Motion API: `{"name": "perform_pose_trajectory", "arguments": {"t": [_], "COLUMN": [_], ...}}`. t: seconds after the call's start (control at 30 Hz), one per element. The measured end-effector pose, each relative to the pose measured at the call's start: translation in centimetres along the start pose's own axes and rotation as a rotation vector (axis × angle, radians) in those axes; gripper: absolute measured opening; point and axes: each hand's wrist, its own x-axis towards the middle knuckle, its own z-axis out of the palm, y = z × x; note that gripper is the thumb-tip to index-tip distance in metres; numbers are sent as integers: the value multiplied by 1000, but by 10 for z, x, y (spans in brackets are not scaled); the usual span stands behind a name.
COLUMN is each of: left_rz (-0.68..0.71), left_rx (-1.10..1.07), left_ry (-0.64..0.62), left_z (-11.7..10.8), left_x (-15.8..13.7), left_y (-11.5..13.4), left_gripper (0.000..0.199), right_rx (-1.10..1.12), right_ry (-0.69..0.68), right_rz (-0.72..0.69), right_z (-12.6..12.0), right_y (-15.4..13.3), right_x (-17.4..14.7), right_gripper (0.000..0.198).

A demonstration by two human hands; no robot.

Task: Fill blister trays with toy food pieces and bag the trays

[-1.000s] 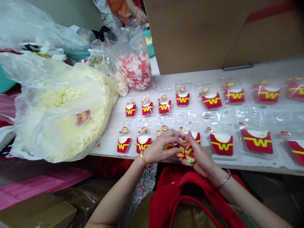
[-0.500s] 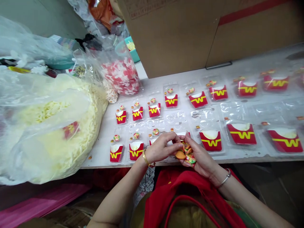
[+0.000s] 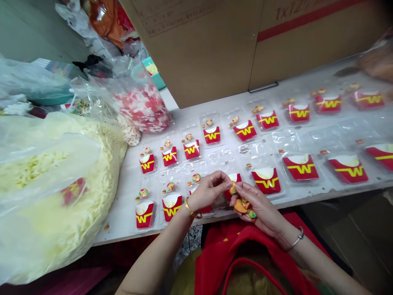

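Note:
My left hand [image 3: 210, 190], with a gold bracelet at the wrist, pinches a small round toy pizza [image 3: 232, 189] at its fingertips. My right hand [image 3: 260, 207] is curled round several small toy pieces [image 3: 242, 205], orange, red and green; its thumb and finger also reach the pinched pizza. Both hands are over the front row of clear plastic trays. A red fries box with a yellow W [image 3: 265, 180] lies in a tray just right of them. Another red box [image 3: 236, 178] is partly hidden behind my fingers. Toy pizzas such as one at left [image 3: 170, 187] lie in some trays.
Two rows of trays run along the white table [image 3: 118, 205]. A large bag of pale yellow pieces [image 3: 104, 172] stands at left, beside a bag of pink and white pieces [image 3: 143, 108]. A cardboard box [image 3: 208, 53] stands behind. Another person's blurred hand [image 3: 379, 61] is at far right.
My hands have moved slightly apart, and a toy pizza now shows between the fingertips. The view has shifted, so table things sit further left. Another person's hand has come in at the right.

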Motion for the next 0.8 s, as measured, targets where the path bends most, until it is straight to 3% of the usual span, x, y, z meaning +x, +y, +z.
{"name": "perform_pose_trajectory", "arguments": {"t": [0.13, 0.3, 0.37, 0.47, 0.53, 0.67, 0.73, 0.8], "left_rz": [125, 88, 101, 129, 223, 404, 396, 350], "left_rx": [414, 856, 1026, 1115, 997, 675, 637, 621], "left_ry": [243, 259, 319, 384, 254, -248, -346, -327], "left_z": [-17, -21, -18, -16, -13, 2, 12, 21], "left_x": [25, 57, 63, 60, 51, 28, 23, 26], "left_y": [-5, -18, -22, -18, -7, 24, 33, 38], "left_gripper": [15, 10, 7, 14, 15, 28, 22, 15], "right_rx": [205, 324, 340, 354, 353, 376, 391, 392], "right_ry": [93, 136, 162, 180, 184, 191, 184, 183], "right_rz": [-22, -84, -76, -59, -58, -46, -58, -83], "right_z": [-3, -11, -12, -12, -12, -12, -15, -20], "right_y": [0, -6, -8, -12, -14, -19, -20, -22], "right_x": [1, -1, -1, -1, 0, 2, 3, 3], "right_gripper": [16, 14, 19, 27, 32, 35, 35, 34]}}
